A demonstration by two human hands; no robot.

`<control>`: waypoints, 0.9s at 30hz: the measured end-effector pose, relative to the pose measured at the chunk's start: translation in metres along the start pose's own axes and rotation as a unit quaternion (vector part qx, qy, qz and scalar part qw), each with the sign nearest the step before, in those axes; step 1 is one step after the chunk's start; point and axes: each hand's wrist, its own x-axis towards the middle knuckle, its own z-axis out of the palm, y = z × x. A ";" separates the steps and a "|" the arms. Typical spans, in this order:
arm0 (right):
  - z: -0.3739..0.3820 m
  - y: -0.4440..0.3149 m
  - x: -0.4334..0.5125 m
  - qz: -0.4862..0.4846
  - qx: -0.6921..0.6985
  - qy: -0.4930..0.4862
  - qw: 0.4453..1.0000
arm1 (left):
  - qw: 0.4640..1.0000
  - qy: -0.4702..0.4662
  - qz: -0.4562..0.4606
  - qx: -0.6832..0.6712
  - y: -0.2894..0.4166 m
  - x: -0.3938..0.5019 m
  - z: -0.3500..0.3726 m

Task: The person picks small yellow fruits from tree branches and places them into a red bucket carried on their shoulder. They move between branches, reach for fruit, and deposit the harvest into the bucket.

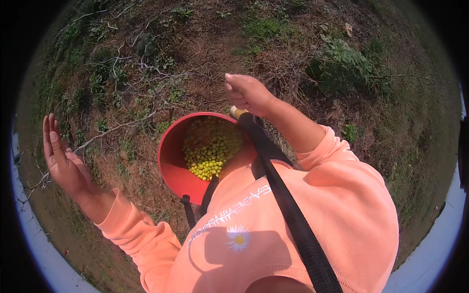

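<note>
A red bucket (172,172) hangs tilted in front of my torso by a black strap (293,216). Inside it lies a pile of small yellow-green round fruits (210,154), brightly lit on the near side and shaded at the back. My left hand (66,161) is raised at the far left, palm inward and fingers extended, with nothing visible in it. A thin bare branch (110,131) passes near that hand; contact cannot be made out. Above the bucket's far right rim, my right hand (247,93) has its fingers curled in, hiding whatever may be inside.
Bare, thorny-looking twigs (146,67) spread across the upper left. A leafy green plant (342,60) grows at the upper right. Dry grass and brown soil (209,55) cover the ground ahead. A shoe tip (238,111) shows beyond the bucket.
</note>
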 end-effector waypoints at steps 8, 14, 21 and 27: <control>0.053 0.070 -0.059 0.094 -0.310 -0.056 0.944 | 0.946 -0.235 -0.225 -0.009 -0.015 -0.142 0.018; -0.007 0.092 -0.110 0.005 -0.572 0.046 0.819 | 0.865 -0.433 -0.247 -0.057 0.016 -0.181 0.064; -0.066 0.073 -0.232 0.071 -0.600 0.139 0.785 | 0.733 -0.644 -0.086 -0.203 0.139 -0.215 0.181; -0.134 0.065 -0.365 0.162 -0.544 0.142 0.811 | 0.554 -0.714 0.071 -0.422 0.274 -0.284 0.306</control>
